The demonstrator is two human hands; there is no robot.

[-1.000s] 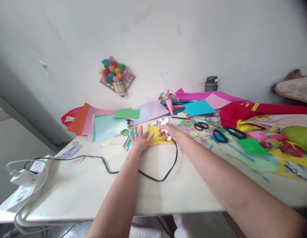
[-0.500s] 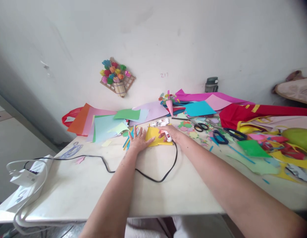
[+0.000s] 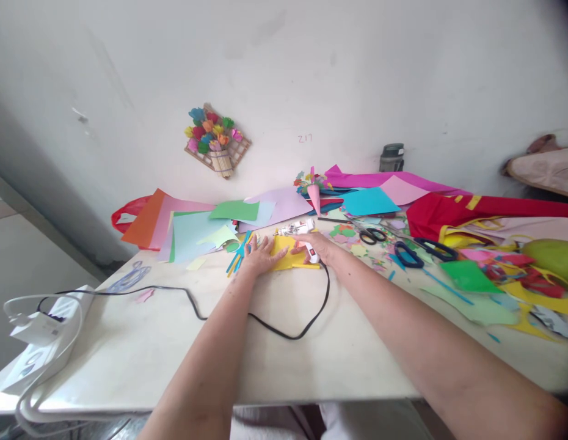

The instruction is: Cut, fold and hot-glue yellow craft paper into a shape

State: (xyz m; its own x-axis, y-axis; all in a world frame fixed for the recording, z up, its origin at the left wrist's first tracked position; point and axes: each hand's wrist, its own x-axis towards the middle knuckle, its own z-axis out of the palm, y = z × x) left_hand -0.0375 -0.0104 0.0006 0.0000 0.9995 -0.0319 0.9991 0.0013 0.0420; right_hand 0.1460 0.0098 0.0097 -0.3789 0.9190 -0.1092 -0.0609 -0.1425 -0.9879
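My right hand [image 3: 322, 247] is wrapped round the handle of a white hot glue gun [image 3: 306, 227], whose nozzle points left and whose red switch faces me. Below it lies yellow paper [image 3: 280, 249], with yellow strips [image 3: 306, 265] along its near edge. With fingers spread, my left hand [image 3: 260, 256] rests at the left side of this paper. Several blue paper strips [image 3: 236, 261] lie just left of those fingers. From the gun a black cord [image 3: 291, 337] loops across the table, passing under my left forearm.
Colored sheets [image 3: 192, 235] and a small pink paper cone [image 3: 314, 197] with flowers line the back. Scissors [image 3: 372, 235], more scissors [image 3: 407, 253] and paper scraps [image 3: 476, 305] spread to the right. A power strip [image 3: 50, 342] sits at left, a dark bottle [image 3: 391, 157] by the wall.
My left hand has shifted slightly right on the yellow paper, its fingers less upright. The right hand keeps its hold on the glue gun, almost unmoved.
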